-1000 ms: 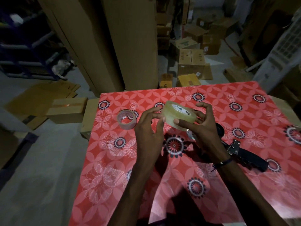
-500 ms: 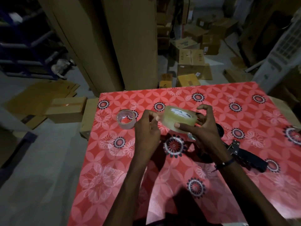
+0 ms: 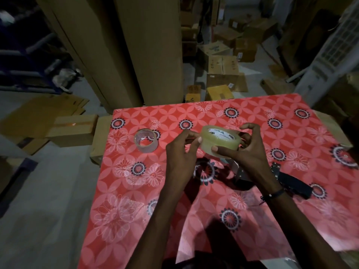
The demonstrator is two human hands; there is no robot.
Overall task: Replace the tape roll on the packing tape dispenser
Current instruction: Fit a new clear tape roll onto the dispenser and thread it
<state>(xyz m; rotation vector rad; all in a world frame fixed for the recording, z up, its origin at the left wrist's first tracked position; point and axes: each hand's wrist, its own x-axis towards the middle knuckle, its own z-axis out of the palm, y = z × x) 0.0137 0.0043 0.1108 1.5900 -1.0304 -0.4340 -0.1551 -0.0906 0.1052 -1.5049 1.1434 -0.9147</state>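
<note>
We stand in a storeroom or warehouse: cardboard boxes [image 3: 223, 65] litter the floor beyond our table [image 3: 252, 113], tall cardboard sheets [image 3: 136, 45] leaning behind it.

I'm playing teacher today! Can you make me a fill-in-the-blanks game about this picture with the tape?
1. The full tape roll is held by ____ hands.
2. The nearly empty roll sits on the ____ tablecloth.
3. The black dispenser lies on the table, under the ____ arm.
4. The floor behind holds many cardboard ____.

Missing words: two; red; right; boxes
</note>
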